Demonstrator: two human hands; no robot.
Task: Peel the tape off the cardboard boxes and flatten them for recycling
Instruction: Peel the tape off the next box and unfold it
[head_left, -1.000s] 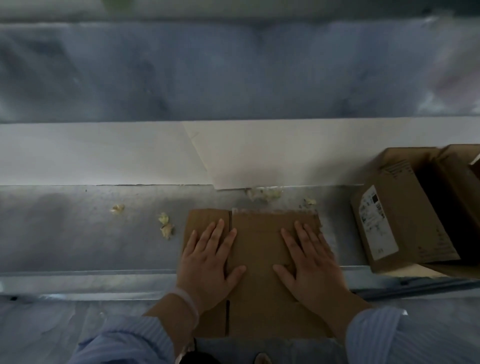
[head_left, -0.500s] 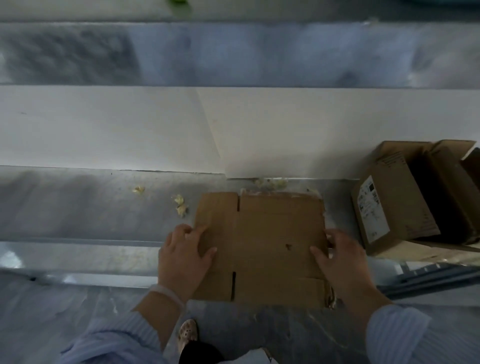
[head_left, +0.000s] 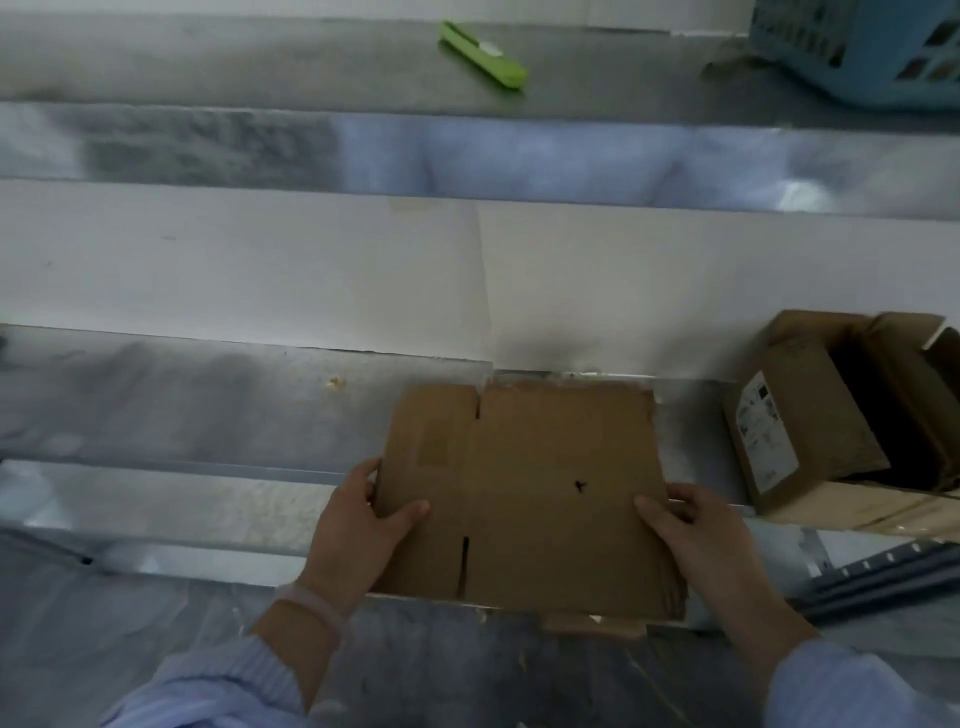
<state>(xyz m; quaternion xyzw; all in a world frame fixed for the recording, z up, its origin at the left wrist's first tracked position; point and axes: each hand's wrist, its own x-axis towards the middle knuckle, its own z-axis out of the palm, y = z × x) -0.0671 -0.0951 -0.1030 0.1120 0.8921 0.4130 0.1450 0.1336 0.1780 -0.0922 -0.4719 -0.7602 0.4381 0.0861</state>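
Now: flat carton gripped at both side edges

Stainless bench (head_left: 182, 410), lower ledge, fills most of the view; a second metal surface (head_left: 208, 57) runs along the top of the frame. Between them stands a white panel (head_left: 234, 270) with a vertical seam near its middle.

Flattened cardboard box (head_left: 524, 493): lies on the lower ledge, centre right. Its far edge is at the foot of the white panel and its near edge overhangs the front lip of the ledge. Two flap slits are visible on the left portion, and a small dark mark near the middle. Cannot tell whether it rests fully on the ledge or is lifted slightly.

Open cardboard box (head_left: 831, 415): on its side at the right end of the ledge, dark interior visible, apart from the flat carton. White shipping label (head_left: 763, 441) on its left face (print too blurred to read).

Blue slotted basket (head_left: 872, 47): top right corner, on the upper surface, partly out of frame.

Left hand (head_left: 358, 525): grips the flat carton's left edge, thumb on top, fingers curled under. Pale band (head_left: 311, 605) on the wrist.

Right hand (head_left: 706, 535): grips the right edge in the same way, thumb on the top face.

Green cutter (head_left: 483, 54): on the upper surface, lying diagonally, well apart from both hands.

Small pale scrap (head_left: 335, 382): on the ledge, left of the flat carton.
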